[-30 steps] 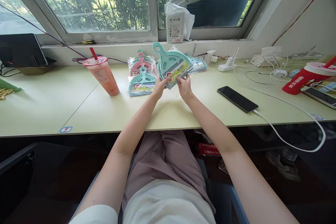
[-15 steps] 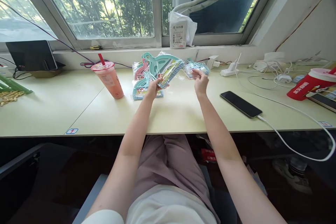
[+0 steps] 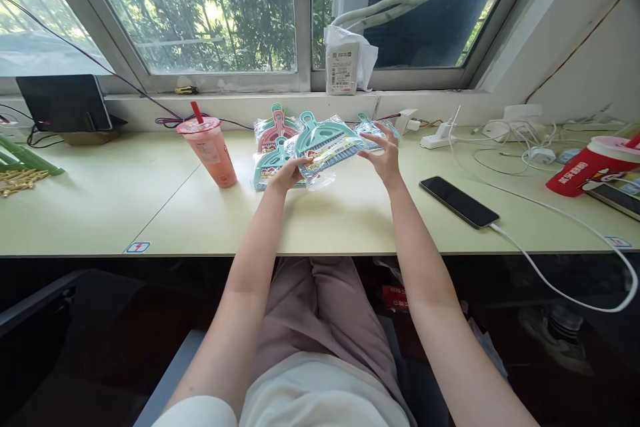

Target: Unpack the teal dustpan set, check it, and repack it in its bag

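Observation:
My left hand (image 3: 289, 173) grips the lower left edge of a teal mini dustpan and brush set (image 3: 325, 143) in a clear plastic bag, held above the table. The set lies nearly level, its looped handle at the upper left and striped bristles facing me. My right hand (image 3: 386, 157) is at the set's right end, thumb and fingers spread; whether they touch the bag I cannot tell. Behind the held set, a bagged pink set (image 3: 277, 130) and another teal set (image 3: 270, 165) lie on the left. One more teal bagged set (image 3: 367, 125) is partly hidden behind my right hand.
A pink drink cup (image 3: 213, 153) with a red straw stands left of the sets. On the right are a phone (image 3: 459, 201) on a white cable, a power strip (image 3: 437, 136) and a tilted red cup (image 3: 593, 167). A tablet (image 3: 63, 103) stands far left.
The held set has tilted from upright to flatter and come slightly lower. My right hand has opened from a pinch, its fingers now spread beside the set's right end.

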`<move>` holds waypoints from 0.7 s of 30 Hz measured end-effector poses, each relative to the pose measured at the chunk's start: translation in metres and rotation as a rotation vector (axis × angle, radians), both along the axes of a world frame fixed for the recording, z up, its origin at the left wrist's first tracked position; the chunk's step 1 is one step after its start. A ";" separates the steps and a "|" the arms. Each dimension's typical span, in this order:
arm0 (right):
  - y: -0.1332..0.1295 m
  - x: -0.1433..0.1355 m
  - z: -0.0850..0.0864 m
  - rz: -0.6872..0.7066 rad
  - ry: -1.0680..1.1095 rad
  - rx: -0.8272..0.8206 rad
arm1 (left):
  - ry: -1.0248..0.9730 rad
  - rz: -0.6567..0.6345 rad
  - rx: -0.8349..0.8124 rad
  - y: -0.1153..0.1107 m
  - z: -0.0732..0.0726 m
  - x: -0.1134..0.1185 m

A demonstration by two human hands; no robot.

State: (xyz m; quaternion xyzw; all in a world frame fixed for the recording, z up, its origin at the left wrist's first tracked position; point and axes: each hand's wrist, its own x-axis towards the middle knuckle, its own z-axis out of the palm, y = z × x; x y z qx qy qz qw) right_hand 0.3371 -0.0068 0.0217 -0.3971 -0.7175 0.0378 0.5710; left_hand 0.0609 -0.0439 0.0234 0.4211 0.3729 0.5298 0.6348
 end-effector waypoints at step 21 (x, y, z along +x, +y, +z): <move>-0.021 -0.019 0.004 -0.186 -0.196 -0.026 | 0.221 -0.079 -0.088 -0.006 0.002 -0.004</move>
